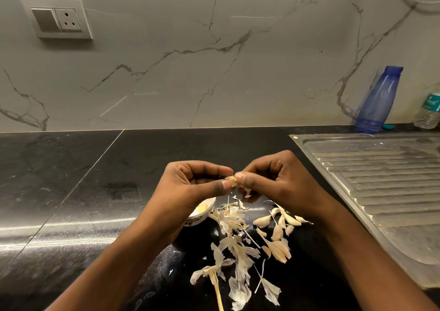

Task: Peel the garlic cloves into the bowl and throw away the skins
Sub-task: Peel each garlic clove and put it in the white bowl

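Where the black countertop (pixel 71 191) meets its near edge, loose skins (pixel 238 258) lie scattered, with unpeeled cloves (pixel 278 225) just to their right. Farther in, a small bowl (pixel 198 220) holding one peeled piece sits partly hidden beneath the left hand (pixel 195 187). That hand's thumb and curled forefinger pinch a garlic clove (pixel 232 181). The right hand (pixel 276 182) pinches its other end, remaining fingers curled.

High left on the grey-veined marble wall (pixel 214 72), a white switch-and-socket plate (pixel 58 19). At the right, set into the black countertop (pixel 71 179), a ribbed steel drainboard (pixel 381 179). Behind it, a blue bottle (pixel 378 101) and a clear water bottle (pixel 428 110).
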